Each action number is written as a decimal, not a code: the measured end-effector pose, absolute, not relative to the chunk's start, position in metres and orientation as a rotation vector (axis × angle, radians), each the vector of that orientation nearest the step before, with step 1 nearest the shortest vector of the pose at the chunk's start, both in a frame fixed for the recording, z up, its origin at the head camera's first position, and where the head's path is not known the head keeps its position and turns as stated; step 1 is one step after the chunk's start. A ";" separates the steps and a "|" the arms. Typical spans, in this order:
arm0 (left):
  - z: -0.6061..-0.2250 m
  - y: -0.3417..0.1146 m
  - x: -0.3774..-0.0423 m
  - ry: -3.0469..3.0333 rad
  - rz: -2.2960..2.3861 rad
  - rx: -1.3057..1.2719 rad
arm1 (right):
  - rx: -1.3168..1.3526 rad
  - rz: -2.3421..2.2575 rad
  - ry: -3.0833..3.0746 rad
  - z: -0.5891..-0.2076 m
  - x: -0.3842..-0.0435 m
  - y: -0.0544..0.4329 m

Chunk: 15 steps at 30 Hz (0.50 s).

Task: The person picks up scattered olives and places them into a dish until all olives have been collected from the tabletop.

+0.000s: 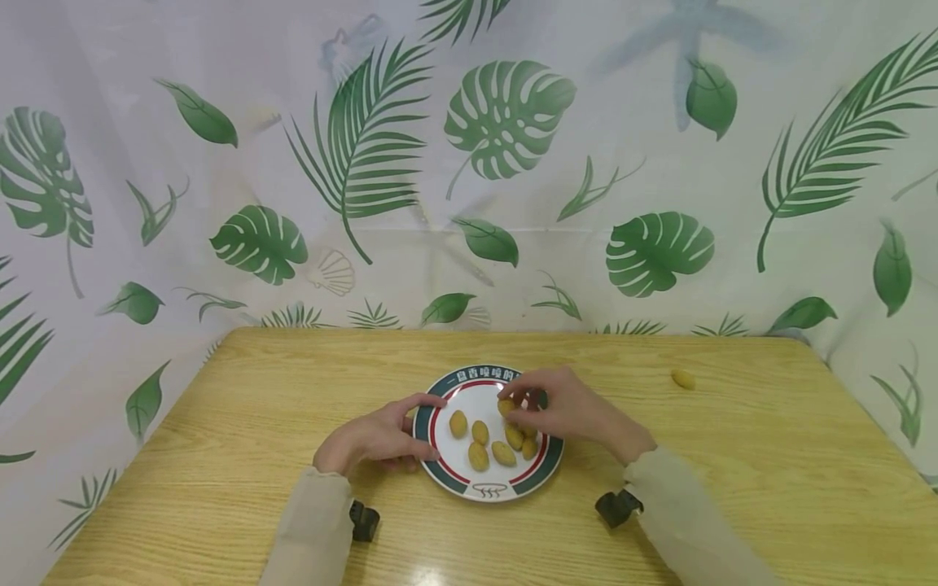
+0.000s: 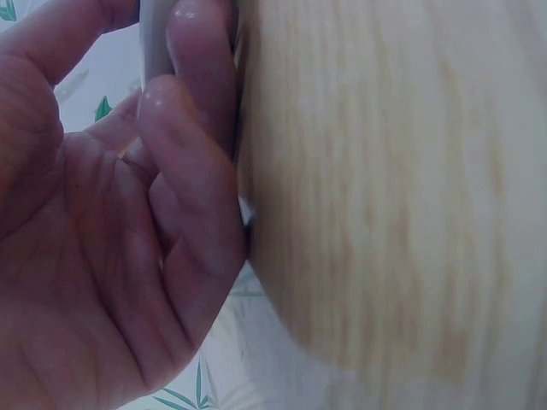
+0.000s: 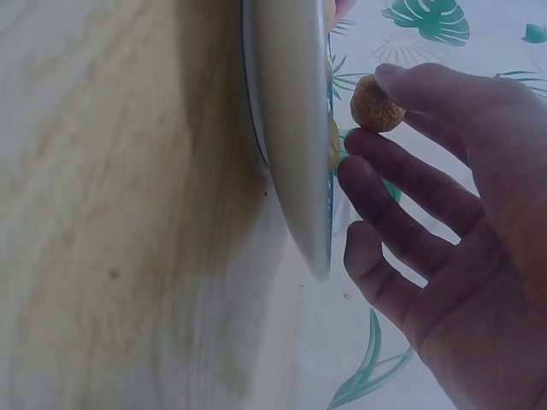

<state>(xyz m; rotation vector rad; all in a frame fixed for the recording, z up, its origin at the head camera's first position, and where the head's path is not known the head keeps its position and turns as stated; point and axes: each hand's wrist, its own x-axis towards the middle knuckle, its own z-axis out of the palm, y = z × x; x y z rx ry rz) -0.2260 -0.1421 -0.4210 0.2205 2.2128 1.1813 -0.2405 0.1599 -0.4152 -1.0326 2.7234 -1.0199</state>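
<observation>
A round white plate [image 1: 460, 396] with a dark green rim and a red ring lies on the table. Several small oval yellow-brown nuts [image 1: 479, 456] are spread over its middle and right side. My left hand [image 1: 377, 435] grips the plate's left edge, some fingertips on the rim and other fingers at its side, as the left wrist view shows. Over the plate's right part, my right hand [image 1: 572, 407] pinches one nut [image 3: 376, 104] between thumb and fingertip; its wrinkled brown surface shows up close. The other fingers are loosely bent and partly hide the nuts below.
One more nut [image 1: 684, 378] lies alone on the wooden table [image 1: 242, 407], at the back right. Behind the table hangs a white cloth [image 1: 410, 277] printed with green leaves. Each wrist carries a small black camera [image 1: 619, 508].
</observation>
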 end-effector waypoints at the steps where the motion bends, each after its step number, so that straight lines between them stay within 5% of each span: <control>1: -0.421 -0.142 -0.226 2.214 1.180 0.222 | -1.036 -1.023 2.713 -0.415 -0.240 0.159; 15: -0.421 -0.143 -0.226 2.211 1.184 0.228 | -0.992 -0.958 2.642 -0.417 -0.238 0.153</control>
